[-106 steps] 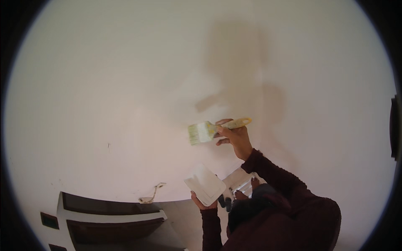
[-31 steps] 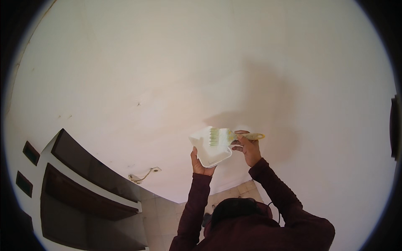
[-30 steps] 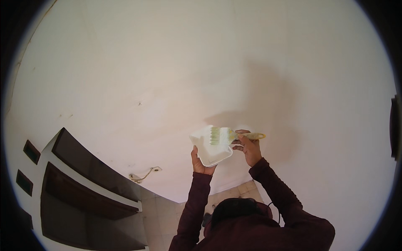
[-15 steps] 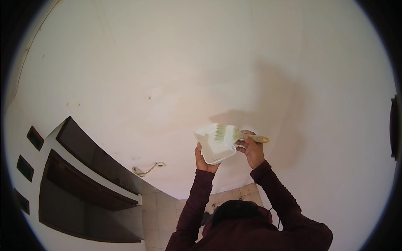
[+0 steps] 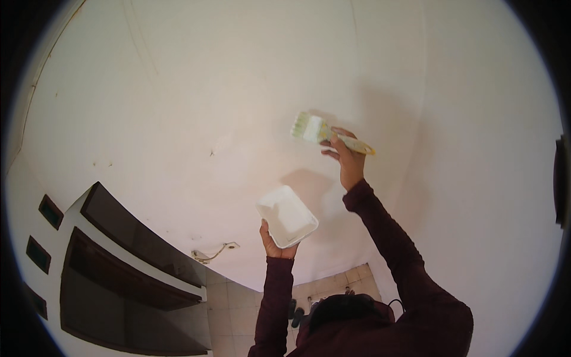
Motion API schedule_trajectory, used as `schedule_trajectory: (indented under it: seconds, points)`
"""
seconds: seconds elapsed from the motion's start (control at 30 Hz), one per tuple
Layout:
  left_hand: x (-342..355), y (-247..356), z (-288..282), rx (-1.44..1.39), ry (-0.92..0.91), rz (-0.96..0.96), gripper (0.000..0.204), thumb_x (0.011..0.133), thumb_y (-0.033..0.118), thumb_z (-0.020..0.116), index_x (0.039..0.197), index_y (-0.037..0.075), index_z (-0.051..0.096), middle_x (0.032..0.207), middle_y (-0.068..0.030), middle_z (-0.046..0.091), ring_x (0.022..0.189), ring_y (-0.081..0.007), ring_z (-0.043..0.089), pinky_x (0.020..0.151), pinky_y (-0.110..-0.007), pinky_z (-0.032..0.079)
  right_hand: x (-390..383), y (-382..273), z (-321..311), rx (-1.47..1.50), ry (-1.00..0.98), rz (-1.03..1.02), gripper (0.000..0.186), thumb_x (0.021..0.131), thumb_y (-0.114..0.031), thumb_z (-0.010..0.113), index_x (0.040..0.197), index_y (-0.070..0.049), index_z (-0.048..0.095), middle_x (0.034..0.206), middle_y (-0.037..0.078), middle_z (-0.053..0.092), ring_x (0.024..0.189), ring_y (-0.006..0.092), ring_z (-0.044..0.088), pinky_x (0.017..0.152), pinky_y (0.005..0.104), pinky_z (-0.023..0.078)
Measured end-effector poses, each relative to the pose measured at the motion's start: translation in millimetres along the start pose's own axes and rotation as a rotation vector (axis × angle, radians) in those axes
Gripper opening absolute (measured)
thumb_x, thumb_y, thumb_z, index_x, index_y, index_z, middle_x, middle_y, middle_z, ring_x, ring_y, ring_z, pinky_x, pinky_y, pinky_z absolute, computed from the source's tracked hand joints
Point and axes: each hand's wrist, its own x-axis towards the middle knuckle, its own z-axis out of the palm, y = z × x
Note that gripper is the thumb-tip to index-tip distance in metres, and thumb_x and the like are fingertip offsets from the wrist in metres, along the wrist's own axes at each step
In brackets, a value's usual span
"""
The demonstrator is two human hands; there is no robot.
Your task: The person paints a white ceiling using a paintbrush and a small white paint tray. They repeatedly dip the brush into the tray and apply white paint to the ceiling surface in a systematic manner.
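Lifted off the white tray [image 5: 288, 215], the paintbrush [image 5: 324, 132] is gripped by right hand [image 5: 345, 159]; tray clasped by left hand [image 5: 275, 243], dark shelving [image 5: 119, 268] below-left.

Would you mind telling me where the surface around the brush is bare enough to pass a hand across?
Bare: the broad white surface left of the brush, and the stretch right of the right hand. Crowded: below, where the left hand holds the white tray, and lower left by the dark shelves.

A home interior: white plaster ceiling [image 5: 238, 89], tiled wall [image 5: 238, 297] and dark wall recesses [image 5: 119, 262].
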Motion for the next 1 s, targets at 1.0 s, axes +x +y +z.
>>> schedule_trajectory:
  seconds: [1.0]
  points:
    - [-30.5,-13.3,-80.3,0.014,0.227,0.057,0.069,0.088,0.055,0.063,0.145,0.019,0.047,0.141,-0.0058,0.055,0.128,-0.0314,0.054,0.104,-0.060,0.044,137.2,67.4,-2.3,-0.606,0.231,-0.721,0.027,0.080,0.004,0.067,0.106,-0.003,0.067,0.103,0.011,0.065,0.096,0.0253,0.064,0.087,0.0348,0.051]
